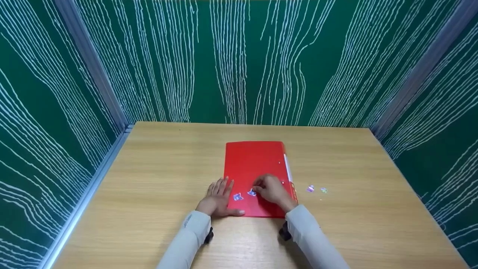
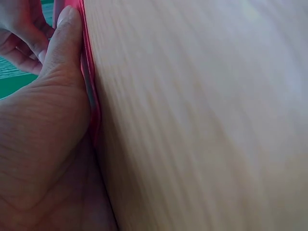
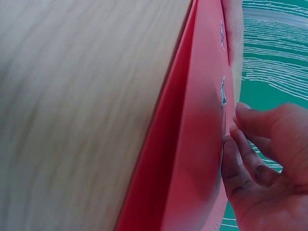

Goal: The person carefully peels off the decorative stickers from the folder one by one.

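Note:
A red folder (image 1: 254,160) lies on the table, with two small cut-out stickers on its cover. The left sticker (image 1: 238,196) sits near my left hand (image 1: 220,200), which rests with fingers spread over the folder's lower left edge. In the left wrist view the thumb (image 2: 67,38) lies along that edge. My right hand (image 1: 274,190) is over the middle of the folder, its fingertips right beside the other sticker (image 1: 251,192). In the right wrist view the fingers (image 3: 231,159) touch the cover loosely bent, and that sticker lies flat just beyond them.
Two more small colourful stickers, a pinkish one (image 1: 310,188) and a greenish one (image 1: 323,190), lie on the wooden table (image 1: 168,157) right of the folder. A white strip (image 1: 288,168) runs on the folder's right edge. Green walls with white lines (image 1: 254,74) stand around the table.

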